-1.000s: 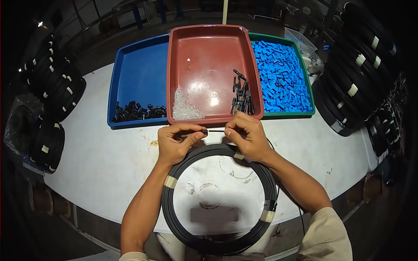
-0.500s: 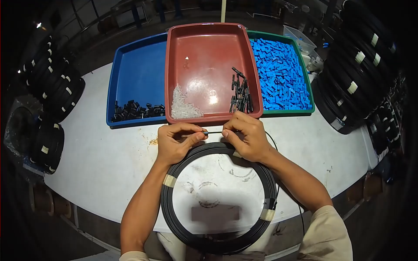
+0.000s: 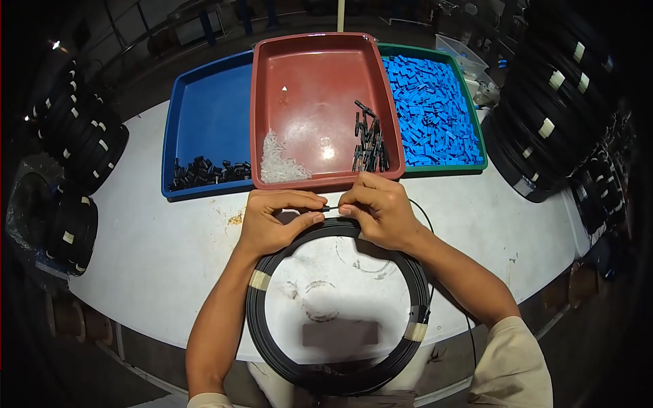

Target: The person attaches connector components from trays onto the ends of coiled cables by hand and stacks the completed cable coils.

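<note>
Pinched between the thumb and forefinger of my left hand (image 3: pixel 272 221) is a small black connector (image 3: pixel 326 209), mostly hidden by the fingertips. My right hand (image 3: pixel 382 212) is closed on a thin black cable (image 3: pixel 334 207), whose short stretch between the hands meets the connector. Whether the cable sits inside it I cannot tell. Beyond the right hand the cable curves down past the right forearm. Under both hands lies a large coil of black cable (image 3: pixel 256 313), bound with pale tape, overhanging the table's front edge.
On the white table (image 3: pixel 156 265), a red tray (image 3: pixel 313 81) holds clear and black small parts. A blue tray (image 3: pixel 211 129) with black pieces stands left of it, a green tray (image 3: pixel 484 160) full of blue pieces right. Stacked cable coils (image 3: pixel 544 129) flank both sides.
My right hand has come closer to my left, so less cable shows between them. The whole view has shifted slightly.
</note>
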Action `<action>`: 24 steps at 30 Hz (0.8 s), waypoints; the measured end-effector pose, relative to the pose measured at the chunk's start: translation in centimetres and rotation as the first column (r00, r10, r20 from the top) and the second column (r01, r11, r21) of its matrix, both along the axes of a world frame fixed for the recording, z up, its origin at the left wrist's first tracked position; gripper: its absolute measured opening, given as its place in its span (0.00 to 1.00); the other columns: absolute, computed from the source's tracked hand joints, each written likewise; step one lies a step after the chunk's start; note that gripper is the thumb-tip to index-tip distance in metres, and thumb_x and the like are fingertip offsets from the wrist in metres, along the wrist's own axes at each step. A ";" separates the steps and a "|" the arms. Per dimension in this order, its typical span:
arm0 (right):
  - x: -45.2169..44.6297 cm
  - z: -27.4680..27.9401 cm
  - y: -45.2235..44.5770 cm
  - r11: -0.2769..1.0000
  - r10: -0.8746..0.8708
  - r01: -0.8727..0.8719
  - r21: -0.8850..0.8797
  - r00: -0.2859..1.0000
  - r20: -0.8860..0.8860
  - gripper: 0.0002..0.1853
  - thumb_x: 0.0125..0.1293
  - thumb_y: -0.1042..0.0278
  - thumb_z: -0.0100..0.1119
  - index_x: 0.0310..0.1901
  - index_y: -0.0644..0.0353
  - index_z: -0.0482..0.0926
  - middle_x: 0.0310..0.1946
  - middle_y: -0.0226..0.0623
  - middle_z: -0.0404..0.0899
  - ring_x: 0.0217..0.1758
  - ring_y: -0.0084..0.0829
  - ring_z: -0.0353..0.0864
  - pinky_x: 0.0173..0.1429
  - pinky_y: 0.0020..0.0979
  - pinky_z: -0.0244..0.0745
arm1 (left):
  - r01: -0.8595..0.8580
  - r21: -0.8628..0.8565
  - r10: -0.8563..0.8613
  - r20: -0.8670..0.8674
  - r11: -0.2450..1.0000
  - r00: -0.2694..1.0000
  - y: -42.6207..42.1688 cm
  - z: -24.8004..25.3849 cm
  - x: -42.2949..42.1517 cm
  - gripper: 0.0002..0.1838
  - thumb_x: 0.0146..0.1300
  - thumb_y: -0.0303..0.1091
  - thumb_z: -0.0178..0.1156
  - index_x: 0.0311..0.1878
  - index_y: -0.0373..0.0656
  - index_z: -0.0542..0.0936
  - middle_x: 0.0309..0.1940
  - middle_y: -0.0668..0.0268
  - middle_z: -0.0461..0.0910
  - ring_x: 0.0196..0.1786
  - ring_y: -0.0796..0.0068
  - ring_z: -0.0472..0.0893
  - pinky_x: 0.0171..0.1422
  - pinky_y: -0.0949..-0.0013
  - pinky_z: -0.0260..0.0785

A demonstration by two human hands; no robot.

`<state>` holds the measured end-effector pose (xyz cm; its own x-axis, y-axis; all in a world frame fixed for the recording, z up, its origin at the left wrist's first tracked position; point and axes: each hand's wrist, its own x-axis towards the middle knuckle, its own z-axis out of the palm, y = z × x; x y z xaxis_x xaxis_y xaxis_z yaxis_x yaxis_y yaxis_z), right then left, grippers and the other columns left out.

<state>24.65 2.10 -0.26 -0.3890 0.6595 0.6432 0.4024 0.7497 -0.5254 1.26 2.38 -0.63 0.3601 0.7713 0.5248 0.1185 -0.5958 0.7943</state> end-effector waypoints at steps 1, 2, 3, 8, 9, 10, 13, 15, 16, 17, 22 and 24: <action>0.1 -0.1 0.0 1.000 -0.003 0.003 -0.015 1.000 0.016 0.04 0.58 0.75 0.70 0.34 0.61 0.84 0.29 0.38 0.76 0.28 0.39 0.78 0.34 0.37 0.71 | -0.001 0.009 0.001 -0.012 1.000 1.000 -0.1 0.3 0.1 0.11 0.52 0.17 0.75 0.40 0.33 0.89 0.41 0.52 0.90 0.46 0.66 0.90 0.55 0.68 0.82; 0.1 -0.1 -0.2 1.000 -0.006 0.007 -0.031 0.999 0.032 0.04 0.58 0.76 0.70 0.34 0.61 0.84 0.28 0.38 0.76 0.28 0.39 0.79 0.34 0.37 0.72 | -0.001 0.010 0.001 -0.012 1.000 1.000 -0.4 0.6 0.2 0.11 0.52 0.17 0.75 0.40 0.33 0.89 0.41 0.52 0.90 0.46 0.66 0.90 0.55 0.68 0.82; 0.1 0.0 -0.4 1.000 -0.006 0.007 -0.029 0.999 0.032 0.04 0.58 0.76 0.70 0.34 0.61 0.84 0.28 0.38 0.76 0.28 0.39 0.79 0.34 0.37 0.72 | -0.010 -0.058 0.013 0.046 0.998 0.999 -0.6 0.9 0.4 0.10 0.52 0.18 0.76 0.40 0.33 0.90 0.40 0.53 0.90 0.45 0.67 0.90 0.54 0.68 0.82; 0.5 0.6 -0.6 0.997 -0.034 0.035 -0.072 0.999 0.018 0.05 0.59 0.74 0.71 0.36 0.61 0.85 0.30 0.39 0.77 0.29 0.39 0.80 0.35 0.38 0.73 | -0.068 -0.008 0.067 -0.052 0.998 0.996 -0.5 0.7 -0.5 0.07 0.56 0.22 0.75 0.39 0.35 0.90 0.36 0.55 0.90 0.39 0.71 0.90 0.49 0.71 0.82; 0.5 0.7 -0.7 0.997 -0.034 0.035 -0.071 0.999 0.018 0.05 0.59 0.74 0.71 0.36 0.61 0.85 0.30 0.39 0.77 0.29 0.39 0.80 0.35 0.38 0.73 | -0.109 -0.009 0.108 -0.078 0.994 0.991 -0.7 0.8 -0.3 0.06 0.57 0.22 0.74 0.38 0.35 0.90 0.34 0.57 0.90 0.37 0.72 0.89 0.46 0.72 0.81; 0.5 0.9 -0.8 0.996 -0.041 0.045 -0.079 0.998 0.045 0.07 0.59 0.73 0.71 0.38 0.60 0.85 0.31 0.39 0.78 0.30 0.39 0.81 0.36 0.38 0.74 | -0.150 -0.008 0.148 -0.105 0.989 0.983 -0.8 0.9 -0.1 0.05 0.58 0.22 0.73 0.38 0.35 0.90 0.33 0.59 0.90 0.35 0.74 0.89 0.44 0.73 0.80; -0.4 1.3 -1.1 0.998 -0.027 0.029 -0.050 0.999 0.033 0.10 0.58 0.71 0.72 0.42 0.59 0.85 0.34 0.40 0.81 0.32 0.40 0.83 0.37 0.38 0.76 | -0.136 0.036 0.138 -0.084 0.990 0.987 -1.0 1.0 0.4 0.04 0.58 0.22 0.72 0.36 0.35 0.90 0.31 0.59 0.90 0.30 0.77 0.87 0.37 0.76 0.79; -0.5 1.4 -1.5 1.000 0.017 -0.016 -0.026 0.999 0.043 0.12 0.58 0.69 0.72 0.44 0.58 0.86 0.37 0.40 0.85 0.35 0.41 0.85 0.37 0.38 0.78 | -0.123 0.053 0.127 -0.081 0.991 0.989 -1.1 0.8 0.6 0.04 0.57 0.22 0.72 0.36 0.35 0.90 0.30 0.60 0.90 0.30 0.77 0.88 0.36 0.76 0.79; -0.4 1.1 -1.3 0.999 0.014 -0.013 -0.030 0.999 0.040 0.12 0.58 0.69 0.72 0.44 0.58 0.86 0.37 0.40 0.85 0.35 0.41 0.85 0.37 0.38 0.78 | -0.114 0.067 0.119 -0.080 0.991 0.990 -1.1 0.7 0.6 0.04 0.57 0.21 0.72 0.36 0.35 0.90 0.30 0.60 0.90 0.30 0.77 0.88 0.35 0.76 0.79; -0.4 0.5 -1.1 0.999 0.047 -0.049 0.025 0.997 0.065 0.12 0.59 0.70 0.72 0.44 0.58 0.86 0.35 0.39 0.85 0.34 0.41 0.85 0.36 0.38 0.78 | -0.092 0.100 0.098 -0.063 0.991 0.993 -1.0 0.5 0.7 0.04 0.57 0.21 0.72 0.36 0.35 0.90 0.30 0.61 0.90 0.30 0.77 0.88 0.35 0.75 0.79; -0.6 0.6 -1.4 0.995 0.078 -0.082 0.050 0.994 0.073 0.10 0.60 0.71 0.69 0.43 0.60 0.85 0.30 0.39 0.83 0.31 0.41 0.84 0.35 0.39 0.77 | -0.036 0.086 0.043 -0.081 0.996 0.996 -1.4 0.8 0.5 0.05 0.54 0.21 0.73 0.36 0.36 0.91 0.30 0.61 0.90 0.30 0.76 0.88 0.35 0.75 0.80; -0.4 0.6 -1.5 0.996 0.083 -0.087 0.036 0.992 0.091 0.09 0.60 0.71 0.69 0.42 0.60 0.84 0.30 0.39 0.83 0.31 0.41 0.84 0.34 0.39 0.77 | -0.036 0.059 0.042 -0.090 0.998 0.995 -1.3 0.8 0.3 0.06 0.53 0.21 0.74 0.36 0.36 0.91 0.30 0.61 0.90 0.30 0.76 0.88 0.35 0.75 0.80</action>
